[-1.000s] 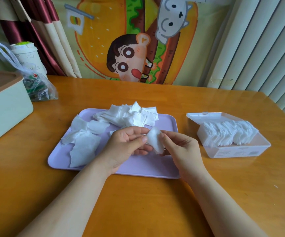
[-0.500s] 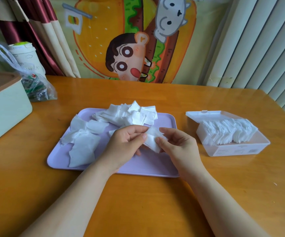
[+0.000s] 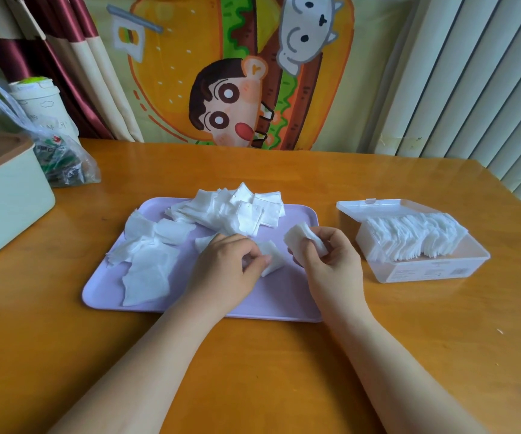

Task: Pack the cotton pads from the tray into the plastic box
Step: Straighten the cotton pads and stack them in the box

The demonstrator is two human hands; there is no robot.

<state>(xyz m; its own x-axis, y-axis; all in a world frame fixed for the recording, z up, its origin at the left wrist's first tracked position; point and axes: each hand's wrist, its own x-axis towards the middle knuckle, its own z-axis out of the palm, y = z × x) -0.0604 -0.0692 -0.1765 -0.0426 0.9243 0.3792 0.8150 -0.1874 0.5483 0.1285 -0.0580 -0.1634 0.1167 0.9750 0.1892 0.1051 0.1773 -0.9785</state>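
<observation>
A lilac tray (image 3: 102,292) lies in the middle of the wooden table with several loose white cotton pads (image 3: 231,211) heaped at its back and left. My left hand (image 3: 224,270) is over the tray and pinches one pad (image 3: 271,260). My right hand (image 3: 331,261) grips a small stack of pads (image 3: 303,234) above the tray's right edge. The clear plastic box (image 3: 434,270) stands to the right with its lid open behind it, and a row of pads (image 3: 415,234) stands upright inside.
A pale green box (image 3: 5,198) with a brown top sits at the left edge. Behind it are a plastic bag (image 3: 62,161) of green items and a white cup (image 3: 43,104). A cartoon cloth and blinds back the table.
The hands were together on one bundle of pads. They have parted: my right hand has lifted a stack toward the right, and my left hand keeps one pad over the tray.
</observation>
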